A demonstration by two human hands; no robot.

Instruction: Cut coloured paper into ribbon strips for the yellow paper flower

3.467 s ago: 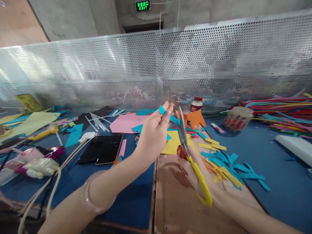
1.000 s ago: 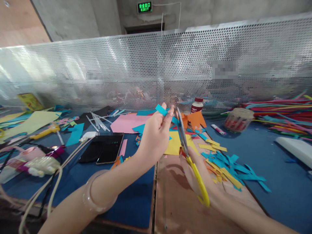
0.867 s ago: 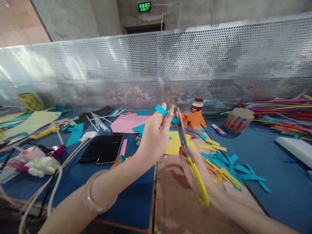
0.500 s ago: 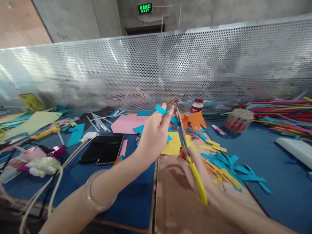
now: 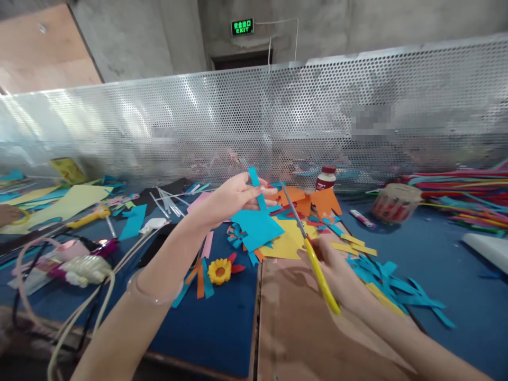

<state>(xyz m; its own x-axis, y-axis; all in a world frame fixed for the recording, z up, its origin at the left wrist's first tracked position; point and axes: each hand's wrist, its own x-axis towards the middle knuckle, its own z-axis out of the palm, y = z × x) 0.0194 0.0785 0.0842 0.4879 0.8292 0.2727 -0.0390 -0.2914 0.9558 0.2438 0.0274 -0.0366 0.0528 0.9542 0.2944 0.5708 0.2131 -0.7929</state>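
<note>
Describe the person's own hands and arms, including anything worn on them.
The left hand and right hand are bare, without gloves. No sleeve shows on either forearm. A pale, glossy, rounded bangle circles the left one; none shows on the right.

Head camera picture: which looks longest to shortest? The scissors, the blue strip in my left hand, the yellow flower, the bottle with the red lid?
Largest to smallest, by length:
1. Scissors
2. Blue strip
3. Yellow flower and bottle: too alike to rank, and the bottle stands farther off.
</note>
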